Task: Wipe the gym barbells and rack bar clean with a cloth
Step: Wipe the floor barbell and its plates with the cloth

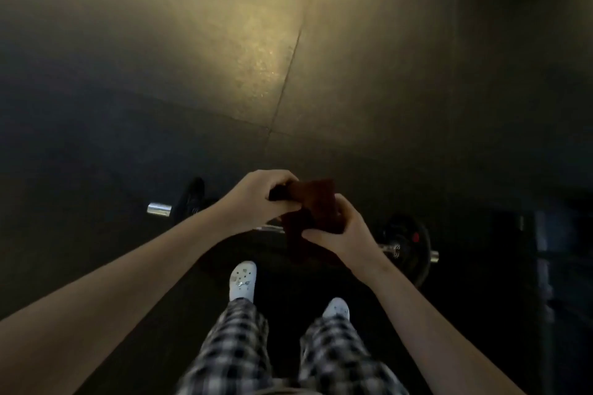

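Both hands are curled on the dark red cloth (316,202). The left hand (260,199) grips its far left edge and the right hand (340,231) pinches the near side, with a flap hanging below. I'd say it is being folded into a pad before wiping. Directly beneath, the barbell (158,209) lies across the dark rubber floor (288,74), with a black plate (407,244) on its right end. It looks untouched by the cloth. White clogs (243,279) stand just near of the bar. The right edge is too dim to identify.
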